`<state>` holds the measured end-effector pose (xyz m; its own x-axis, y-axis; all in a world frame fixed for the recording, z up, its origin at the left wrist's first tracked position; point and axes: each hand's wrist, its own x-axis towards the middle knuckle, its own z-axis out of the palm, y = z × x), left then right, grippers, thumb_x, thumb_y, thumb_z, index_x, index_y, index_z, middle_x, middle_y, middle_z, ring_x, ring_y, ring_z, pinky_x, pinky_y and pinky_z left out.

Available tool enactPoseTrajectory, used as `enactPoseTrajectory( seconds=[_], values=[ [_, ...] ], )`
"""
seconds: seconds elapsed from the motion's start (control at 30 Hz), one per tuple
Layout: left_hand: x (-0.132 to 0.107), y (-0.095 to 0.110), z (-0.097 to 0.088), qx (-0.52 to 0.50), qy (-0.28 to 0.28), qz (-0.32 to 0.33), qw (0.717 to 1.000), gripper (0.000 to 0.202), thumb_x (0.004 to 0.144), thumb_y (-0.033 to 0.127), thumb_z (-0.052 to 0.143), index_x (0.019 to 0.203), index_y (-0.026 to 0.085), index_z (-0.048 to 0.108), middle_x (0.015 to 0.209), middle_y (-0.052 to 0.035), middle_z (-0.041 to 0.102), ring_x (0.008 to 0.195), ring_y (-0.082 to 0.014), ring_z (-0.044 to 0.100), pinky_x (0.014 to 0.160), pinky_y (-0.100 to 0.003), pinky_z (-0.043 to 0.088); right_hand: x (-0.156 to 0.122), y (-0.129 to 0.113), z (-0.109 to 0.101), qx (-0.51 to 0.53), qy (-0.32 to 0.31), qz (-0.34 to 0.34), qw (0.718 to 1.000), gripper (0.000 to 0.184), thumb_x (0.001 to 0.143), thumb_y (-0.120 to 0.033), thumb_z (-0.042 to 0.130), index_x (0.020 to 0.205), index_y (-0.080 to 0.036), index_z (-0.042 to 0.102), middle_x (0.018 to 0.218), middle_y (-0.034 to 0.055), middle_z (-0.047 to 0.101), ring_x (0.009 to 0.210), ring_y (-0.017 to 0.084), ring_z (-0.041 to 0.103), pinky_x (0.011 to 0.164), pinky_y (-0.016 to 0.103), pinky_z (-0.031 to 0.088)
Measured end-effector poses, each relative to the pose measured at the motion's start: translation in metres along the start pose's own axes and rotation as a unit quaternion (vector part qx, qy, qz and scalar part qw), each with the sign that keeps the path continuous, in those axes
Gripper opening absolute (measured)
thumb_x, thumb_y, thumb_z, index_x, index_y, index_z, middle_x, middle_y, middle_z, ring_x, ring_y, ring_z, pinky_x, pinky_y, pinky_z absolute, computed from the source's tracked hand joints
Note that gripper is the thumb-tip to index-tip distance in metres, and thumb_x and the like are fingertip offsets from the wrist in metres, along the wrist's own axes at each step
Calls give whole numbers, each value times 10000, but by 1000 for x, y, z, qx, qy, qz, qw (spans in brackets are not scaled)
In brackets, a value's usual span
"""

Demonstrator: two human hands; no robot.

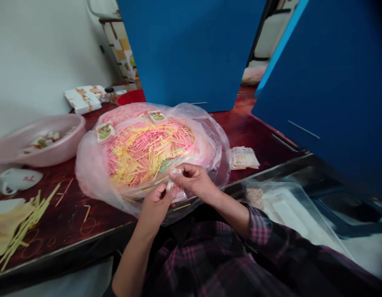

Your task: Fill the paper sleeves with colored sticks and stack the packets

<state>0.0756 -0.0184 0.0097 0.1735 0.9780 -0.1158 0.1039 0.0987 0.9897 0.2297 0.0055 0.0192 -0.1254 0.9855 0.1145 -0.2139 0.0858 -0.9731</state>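
Between my two hands is a small printed plastic packet (181, 194), held over the near edge of a big bag of sticks. My left hand (156, 203) pinches its lower left side with thumb and fingers. On the packet's upper right, my right hand (196, 181) has its thumb and fingers closed. Thin pink, yellow and green sticks (152, 144) fill the open clear plastic bag (88, 161) just beyond the hands. Two small printed packs rest on the bag: one pack (105, 131) at its left, another pack (157, 116) at its back.
A pink basin (64, 146) with small packs and a white mug (20, 180) stand at left. Long yellow strips (33, 222) lie nearby. Flat packets (244, 158) are stacked right of the bag. A clear bin (294, 206) sits lower right; blue panels (191, 53) rise behind.
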Motion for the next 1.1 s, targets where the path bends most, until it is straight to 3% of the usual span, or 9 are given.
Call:
enactPoseTrajectory(
  seconds=[0.07, 0.27, 0.43, 0.57, 0.63, 0.73, 0.83, 1.0, 1.1],
  values=[
    [0, -2, 4, -8, -22, -11, 1000, 349, 748, 508, 770, 789, 171, 691, 722, -1, 678, 655, -150, 578, 566, -236, 469, -3, 0, -3, 28, 14, 3, 1000, 350, 707, -527, 805, 802, -221, 664, 695, -38, 609, 616, 107, 512, 614, 259, 462],
    [-6, -3, 13, 30, 31, 36, 998, 322, 842, 492, 667, 796, 178, 727, 673, 5, 674, 670, -158, 589, 678, -264, 481, -15, -4, -13, 87, 65, -6, 994, 327, 689, -500, 835, 782, -217, 699, 722, -25, 650, 630, 112, 539, 636, 270, 489],
    [-7, -10, 17, 161, -66, 44, 984, 391, 839, 532, 635, 685, 180, 705, 571, 3, 636, 540, -145, 542, 576, -261, 426, -26, -6, -25, 37, 75, -68, 994, 201, 729, -396, 835, 799, -234, 739, 786, -16, 677, 734, 120, 589, 730, 264, 488],
    [-10, -14, 28, 128, -46, 13, 991, 424, 855, 564, 571, 741, 179, 710, 578, -13, 659, 514, -152, 557, 531, -258, 433, -37, -4, -35, 89, 54, -10, 995, 328, 747, -453, 822, 994, -257, 730, 844, -26, 681, 736, 118, 589, 710, 253, 490],
    [-12, -11, 33, 123, -42, -2, 992, 416, 861, 561, 556, 775, 183, 708, 579, -11, 665, 483, -149, 547, 510, -258, 429, -42, -1, -41, 59, 42, 25, 997, 331, 742, -505, 816, 871, -216, 719, 757, -24, 649, 671, 117, 554, 648, 248, 468],
    [-13, -3, 37, 138, -15, 36, 990, 332, 862, 508, 593, 823, 195, 694, 609, 10, 661, 504, -136, 547, 560, -256, 450, -49, 4, -48, 2, 55, 48, 997, 408, 766, -574, 773, 712, -186, 657, 656, -29, 590, 599, 107, 494, 597, 247, 425],
    [-11, 3, 39, 90, 9, 68, 994, 250, 805, 438, 698, 866, 195, 689, 677, 23, 659, 612, -137, 584, 633, -250, 470, -54, 8, -49, -36, 27, 49, 998, 416, 780, -592, 754, 802, -180, 703, 717, -11, 642, 662, 130, 552, 667, 265, 460],
    [-7, -2, 46, -94, 32, 56, 993, 254, 758, 408, 773, 746, 183, 657, 735, 14, 680, 685, -133, 591, 700, -254, 500, -63, 7, -44, -60, 20, 8, 998, 408, 817, -573, 729, 926, -180, 742, 775, 14, 708, 690, 144, 613, 679, 270, 498],
    [-9, -3, 43, -76, 46, 72, 993, 240, 786, 408, 763, 756, 185, 680, 685, 18, 667, 639, -124, 563, 647, -236, 476, -69, -5, -51, -100, 47, -27, 994, 327, 846, -512, 719, 901, -190, 729, 785, 27, 723, 705, 159, 637, 674, 278, 512]
  ],
)
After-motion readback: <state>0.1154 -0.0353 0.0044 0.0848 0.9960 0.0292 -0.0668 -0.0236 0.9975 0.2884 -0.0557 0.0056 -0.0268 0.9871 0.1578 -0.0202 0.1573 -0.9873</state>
